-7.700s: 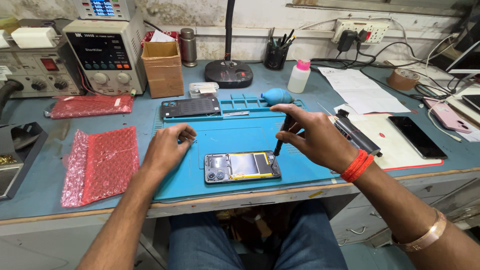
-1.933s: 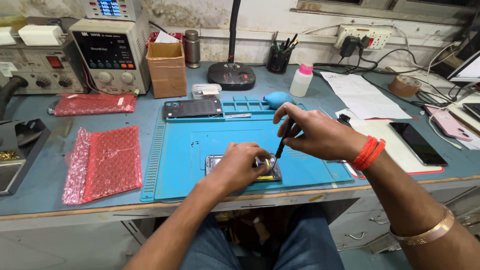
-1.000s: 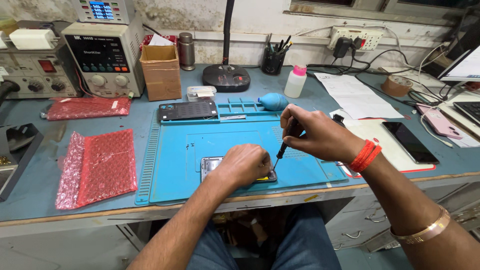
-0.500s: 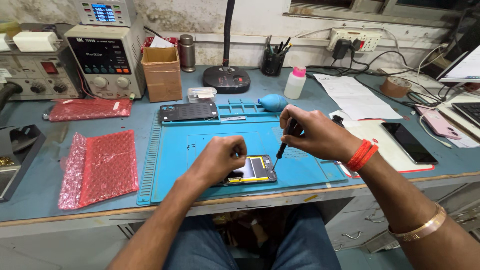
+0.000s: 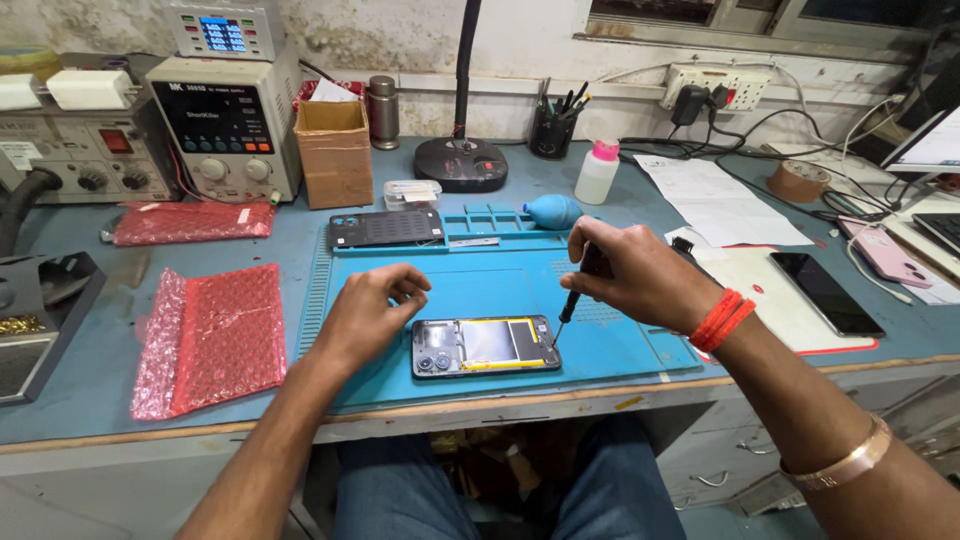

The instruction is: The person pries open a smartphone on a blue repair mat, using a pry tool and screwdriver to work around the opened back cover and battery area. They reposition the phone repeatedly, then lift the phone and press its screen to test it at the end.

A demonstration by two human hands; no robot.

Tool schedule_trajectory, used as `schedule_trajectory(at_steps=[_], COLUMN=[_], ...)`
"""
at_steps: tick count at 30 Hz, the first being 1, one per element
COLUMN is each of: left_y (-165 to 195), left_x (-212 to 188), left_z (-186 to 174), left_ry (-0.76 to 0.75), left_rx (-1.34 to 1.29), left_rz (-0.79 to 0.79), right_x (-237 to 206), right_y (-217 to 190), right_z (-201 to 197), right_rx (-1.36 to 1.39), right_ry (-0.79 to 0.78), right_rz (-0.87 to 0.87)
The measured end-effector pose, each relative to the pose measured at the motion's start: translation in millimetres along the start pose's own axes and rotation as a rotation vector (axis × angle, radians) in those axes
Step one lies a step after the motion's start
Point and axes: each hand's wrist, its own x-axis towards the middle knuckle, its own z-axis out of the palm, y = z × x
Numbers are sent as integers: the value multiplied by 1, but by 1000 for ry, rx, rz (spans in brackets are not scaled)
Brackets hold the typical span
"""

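An opened phone (image 5: 486,346) with its back off lies face down on the blue work mat (image 5: 470,285), near the mat's front edge. My right hand (image 5: 630,275) grips a small black screwdriver (image 5: 575,297), tip down at the phone's right end. My left hand (image 5: 365,315) rests on the mat just left of the phone, fingers curled, thumb close to its left edge, holding nothing. The phone's dark back cover (image 5: 386,228) lies at the mat's far left.
Red bubble-wrap bags (image 5: 212,336) lie left of the mat. Bench power supplies (image 5: 225,125), a cardboard box (image 5: 334,152), a lamp base (image 5: 461,163), a white bottle (image 5: 597,172), papers (image 5: 716,198) and other phones (image 5: 825,292) ring the bench.
My left hand slid off the phone to the left, uncovering it. My right hand kept the screwdriver at the phone's right end.
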Motion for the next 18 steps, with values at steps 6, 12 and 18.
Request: schedule_trajectory(at_steps=[6,12,18], left_y=[-19,-27,-30], left_x=[4,3,2], left_z=[-10,-13,-10], left_ry=[46,53,61], left_rx=[22,89,226], left_rz=[0,-72,-7], right_x=[3,2,2], right_y=[1,-3,-7], right_z=[2,4,3], right_rx=[56,83,-30], right_ry=[2,-45,-48], right_rz=[-59,-7,20])
